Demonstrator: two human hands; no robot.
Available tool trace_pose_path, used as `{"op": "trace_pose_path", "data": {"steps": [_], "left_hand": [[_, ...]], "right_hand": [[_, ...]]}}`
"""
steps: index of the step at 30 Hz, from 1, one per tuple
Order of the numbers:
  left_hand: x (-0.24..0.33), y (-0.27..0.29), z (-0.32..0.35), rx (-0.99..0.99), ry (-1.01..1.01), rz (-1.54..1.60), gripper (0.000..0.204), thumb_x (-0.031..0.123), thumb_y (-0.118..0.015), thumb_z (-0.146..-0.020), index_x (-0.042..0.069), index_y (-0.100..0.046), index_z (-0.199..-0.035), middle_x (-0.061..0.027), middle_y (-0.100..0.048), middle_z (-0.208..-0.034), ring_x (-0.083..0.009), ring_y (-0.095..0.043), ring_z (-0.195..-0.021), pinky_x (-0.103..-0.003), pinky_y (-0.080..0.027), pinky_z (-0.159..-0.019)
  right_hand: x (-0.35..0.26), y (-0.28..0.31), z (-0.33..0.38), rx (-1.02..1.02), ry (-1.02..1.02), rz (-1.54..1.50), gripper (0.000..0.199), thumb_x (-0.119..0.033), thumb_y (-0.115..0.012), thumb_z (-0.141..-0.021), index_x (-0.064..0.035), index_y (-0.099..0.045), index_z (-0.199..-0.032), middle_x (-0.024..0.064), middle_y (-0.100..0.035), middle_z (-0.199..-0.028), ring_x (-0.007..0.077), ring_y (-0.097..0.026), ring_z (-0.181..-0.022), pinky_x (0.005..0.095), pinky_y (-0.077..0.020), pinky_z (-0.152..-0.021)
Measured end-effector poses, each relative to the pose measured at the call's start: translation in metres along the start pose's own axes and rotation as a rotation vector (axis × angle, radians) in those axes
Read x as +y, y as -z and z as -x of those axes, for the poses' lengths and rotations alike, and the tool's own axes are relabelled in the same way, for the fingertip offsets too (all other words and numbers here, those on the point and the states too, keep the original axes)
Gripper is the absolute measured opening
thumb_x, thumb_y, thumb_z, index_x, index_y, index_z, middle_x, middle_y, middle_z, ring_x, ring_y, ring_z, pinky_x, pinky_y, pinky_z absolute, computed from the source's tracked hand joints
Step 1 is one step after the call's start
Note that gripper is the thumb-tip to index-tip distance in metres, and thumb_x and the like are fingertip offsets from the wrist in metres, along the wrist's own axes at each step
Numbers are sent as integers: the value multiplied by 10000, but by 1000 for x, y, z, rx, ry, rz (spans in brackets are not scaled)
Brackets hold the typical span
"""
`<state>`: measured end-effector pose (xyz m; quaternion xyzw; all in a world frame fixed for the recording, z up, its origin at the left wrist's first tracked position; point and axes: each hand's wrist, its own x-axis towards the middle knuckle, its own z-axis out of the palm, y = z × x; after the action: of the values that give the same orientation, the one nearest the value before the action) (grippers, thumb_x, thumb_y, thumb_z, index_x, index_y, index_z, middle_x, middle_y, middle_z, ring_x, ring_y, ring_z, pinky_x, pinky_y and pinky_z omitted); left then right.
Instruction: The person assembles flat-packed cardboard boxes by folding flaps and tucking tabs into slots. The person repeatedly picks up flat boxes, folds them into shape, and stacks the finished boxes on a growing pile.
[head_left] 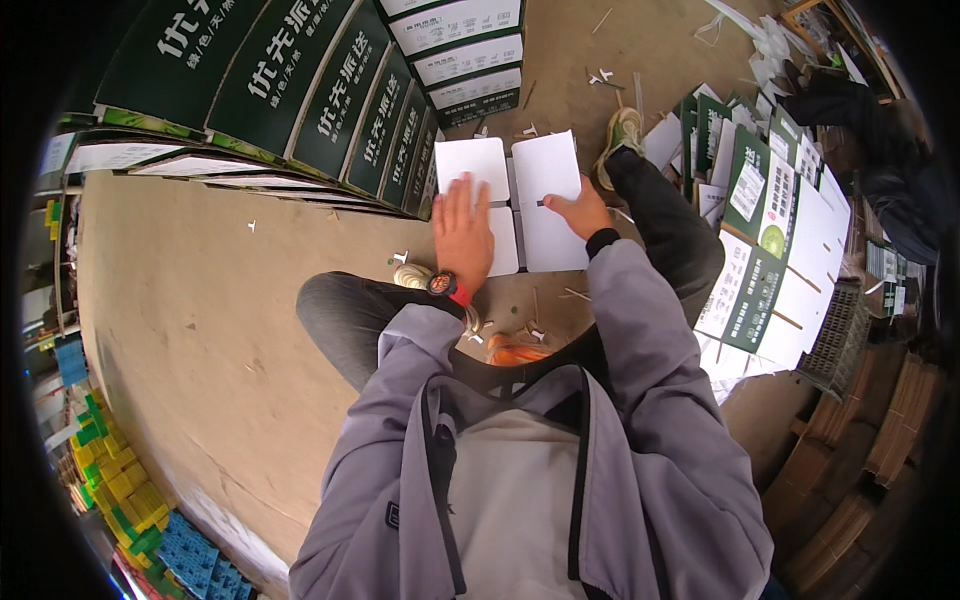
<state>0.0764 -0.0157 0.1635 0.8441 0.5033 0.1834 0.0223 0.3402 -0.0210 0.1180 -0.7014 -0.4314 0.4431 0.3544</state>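
Observation:
In front of me between my legs lies a flat white cardboard carton blank [545, 235], its rounded flaps parted by a dark slot down the middle. My left hand [463, 232] rests flat on its left flaps, fingers stretched toward the far side. On the wrist is a dark watch [441, 284] with a red strap. At the right edge, my right hand [585, 213] grips the carton blank, thumb on top of the white face; the other fingers are mostly hidden.
Tall stacks of dark green and white cartons [340, 110] stand at the far left. A loose pile of flat printed carton blanks [750, 270] lies to my right, beside a dark crate [838, 335]. Small white scraps [600, 77] litter the brown floor. Brown cardboard stacks [840, 510] are at lower right.

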Motion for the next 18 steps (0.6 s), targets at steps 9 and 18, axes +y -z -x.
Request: {"op": "trace_pose_path", "data": {"steps": [9, 18], "left_hand": [[51, -32, -21, -49, 211, 182, 628, 564, -719, -920, -39, -756, -1093, -182, -553, -1531, -376, -414, -1504, -648, -94, -1327], [67, -57, -41, 104, 439, 163, 514, 369, -737, -793, -62, -703, -1072, -230, -459, -1600, -415, -345, -1535, -658, -53, -1330]], "right_hand": [[1, -3, 1, 54, -16, -66, 853, -531, -804, -950, 20, -539, -1544, 232, -697, -1404, 325, -676, -1300, 406, -503, -1105], [1, -3, 5, 38, 64, 24, 820, -541, -738, -1004, 25, -522, -1557, 259, -684, -1429, 370, -665, -1325, 422, -500, -1112]]}}
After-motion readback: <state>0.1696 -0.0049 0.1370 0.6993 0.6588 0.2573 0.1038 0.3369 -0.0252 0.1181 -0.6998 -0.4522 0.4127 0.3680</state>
